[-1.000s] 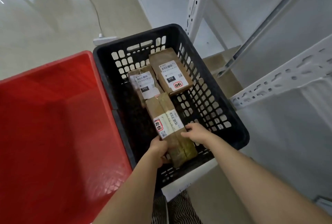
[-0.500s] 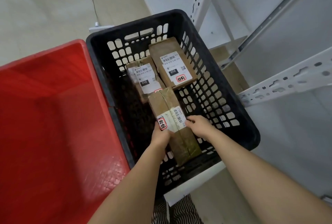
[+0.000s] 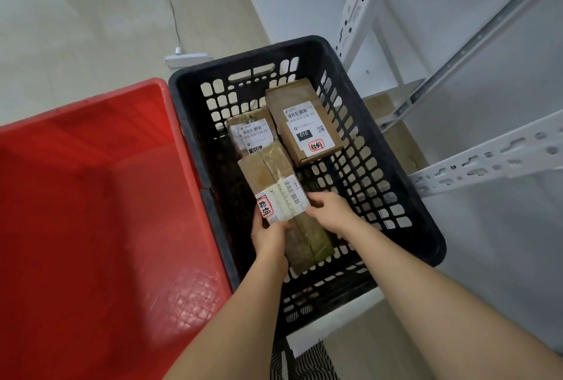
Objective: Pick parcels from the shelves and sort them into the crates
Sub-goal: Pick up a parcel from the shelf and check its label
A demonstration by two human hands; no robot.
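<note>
— Holding the long parcel (image 3: 281, 196) inside the black crate (image 3: 423, 227), we have our left hand (image 3: 269, 238) curled round its near end and our right hand (image 3: 330, 210) pinching its right edge.

— If we let go early, it could tip onto the labelled parcel (image 3: 251, 134) by the far wall.

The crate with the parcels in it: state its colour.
Black, with lattice walls: the crate in the head view, beside the red crate.

both hands (image 3: 300, 221) gripping parcel (image 3: 281, 196), black crate (image 3: 426, 245)
</note>
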